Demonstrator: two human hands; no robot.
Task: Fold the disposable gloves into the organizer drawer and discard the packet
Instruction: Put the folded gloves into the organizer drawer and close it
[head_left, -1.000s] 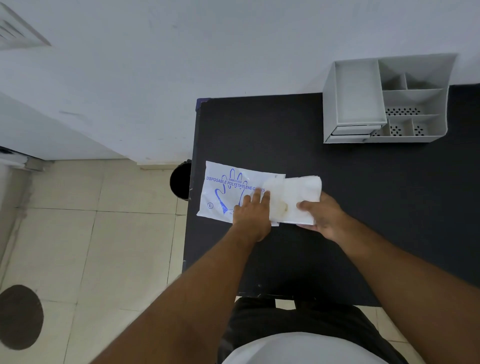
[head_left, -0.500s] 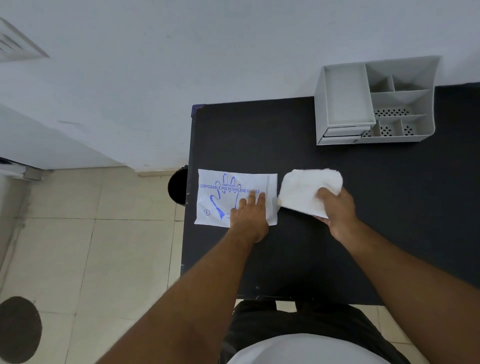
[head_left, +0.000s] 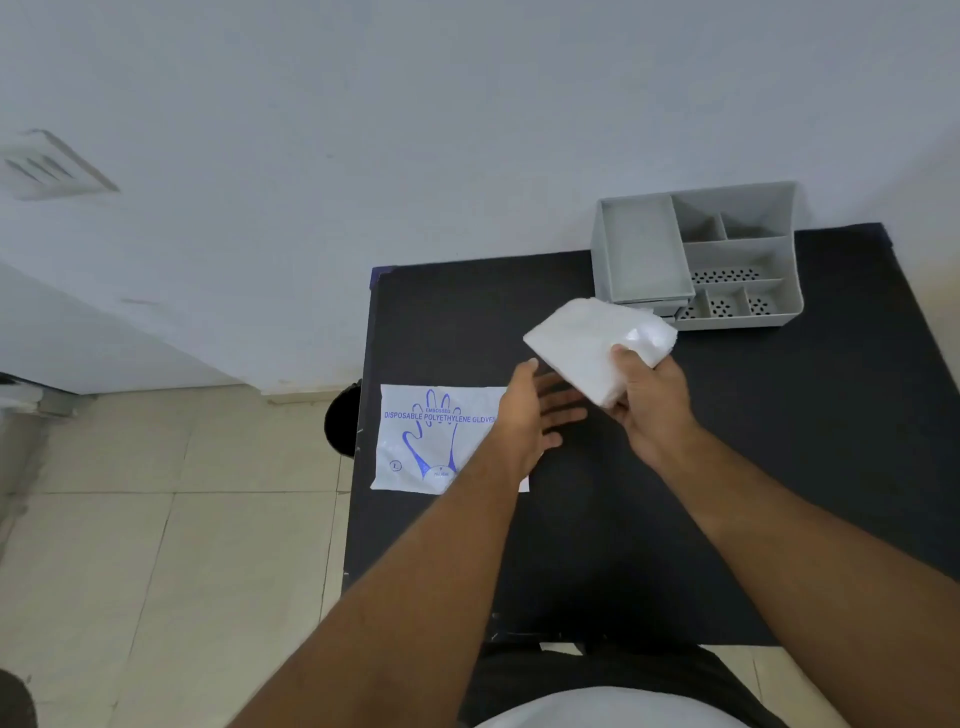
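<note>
Glove stack (head_left: 592, 343): gripped at its near end by the right hand (head_left: 652, 410), aloft between packet (head_left: 436, 441) and organizer (head_left: 737, 260), left hand (head_left: 530, 415) open alongside; best supported underneath and squared before folding to drawer width.

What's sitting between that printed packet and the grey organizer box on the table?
In the head view, the glove stack, held by the right hand, with the open left hand beside it; otherwise bare black table.

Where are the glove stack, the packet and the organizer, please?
glove stack (head_left: 587, 343), head view, middle of the white bundle.
packet (head_left: 436, 441), head view, printed front.
organizer (head_left: 644, 249), head view, bare left tray.
</note>
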